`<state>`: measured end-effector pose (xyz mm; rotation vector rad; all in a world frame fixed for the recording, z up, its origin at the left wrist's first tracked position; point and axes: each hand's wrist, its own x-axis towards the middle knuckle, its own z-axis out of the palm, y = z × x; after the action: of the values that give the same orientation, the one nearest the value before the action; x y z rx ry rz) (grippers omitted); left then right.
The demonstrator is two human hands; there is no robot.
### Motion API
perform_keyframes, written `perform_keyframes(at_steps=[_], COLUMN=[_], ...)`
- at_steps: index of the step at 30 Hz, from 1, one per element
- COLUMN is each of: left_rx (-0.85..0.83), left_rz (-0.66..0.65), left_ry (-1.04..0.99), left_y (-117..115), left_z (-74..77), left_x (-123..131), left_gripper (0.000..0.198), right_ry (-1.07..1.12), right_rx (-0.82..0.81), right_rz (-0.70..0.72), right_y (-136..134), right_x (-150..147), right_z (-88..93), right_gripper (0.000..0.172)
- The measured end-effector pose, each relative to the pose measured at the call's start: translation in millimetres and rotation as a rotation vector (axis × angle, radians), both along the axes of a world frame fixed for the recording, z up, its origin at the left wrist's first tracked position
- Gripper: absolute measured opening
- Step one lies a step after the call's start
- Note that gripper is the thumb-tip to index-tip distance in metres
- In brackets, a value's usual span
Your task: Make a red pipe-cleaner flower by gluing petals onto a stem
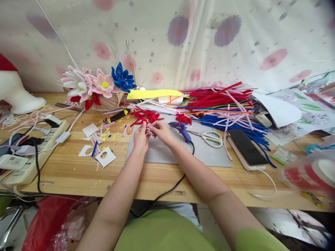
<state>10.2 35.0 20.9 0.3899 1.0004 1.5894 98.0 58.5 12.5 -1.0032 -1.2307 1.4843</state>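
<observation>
My left hand (141, 136) and my right hand (161, 131) meet over the grey cutting mat (209, 153), fingertips pinched close together. A small bit of something shows between them, with red at the fingertips, too small to make out. Just beyond my fingers lies a heap of bent red pipe cleaners (146, 115), and a smaller red bundle (184, 118) is to its right. To the right of my right hand, a purple hot glue gun (181, 131) rests on the mat with its black cord trailing to the front. Scissors with pale handles (212, 139) lie beside it.
Pipe cleaners (220, 97) in several colours pile up along the back. Fuzzy flowers (104, 84) stand at back left. White cards (105, 157) and scraps lie left of the mat, near a power strip (43, 150). A phone (247, 146) and a cup (311, 176) are right.
</observation>
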Motion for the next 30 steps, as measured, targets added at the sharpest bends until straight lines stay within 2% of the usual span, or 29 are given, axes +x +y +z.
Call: perform_keyframes(at_steps=[6, 10, 13, 17, 21, 30], left_rx=[-0.036, -0.155, -0.200, -0.169, -0.105, 0.059], left_rz=[-0.130, -0.077, -0.085, -0.130, -0.170, -0.245], left_ry=[-0.009, -0.002, 0.049, 0.140, 0.220, 0.527], left_y=[-7, -10, -12, -13, -14, -10], left_z=[-6.3, -13.7, -18.1, -20.9, -22.3, -28.4], left_x=[2, 2, 4, 6, 5, 3], left_gripper=[0.015, 0.003, 0.005, 0.007, 0.018, 0.035], right_ry=[0.158, 0.329, 0.440, 0.538, 0.516, 0.497], right_rx=[-0.100, -0.199, -0.294, -0.382, -0.409, -0.464], right_rz=[-0.040, 0.004, 0.096, 0.210, 0.293, 0.312], right_y=[-1, 6, 12, 17, 18, 19], right_x=[13, 23, 29, 32, 33, 34], right_z=[2.1, 11.7, 21.4, 24.7, 18.4, 19.2], right_gripper=[0.021, 0.021, 0.014, 0.020, 0.025, 0.033])
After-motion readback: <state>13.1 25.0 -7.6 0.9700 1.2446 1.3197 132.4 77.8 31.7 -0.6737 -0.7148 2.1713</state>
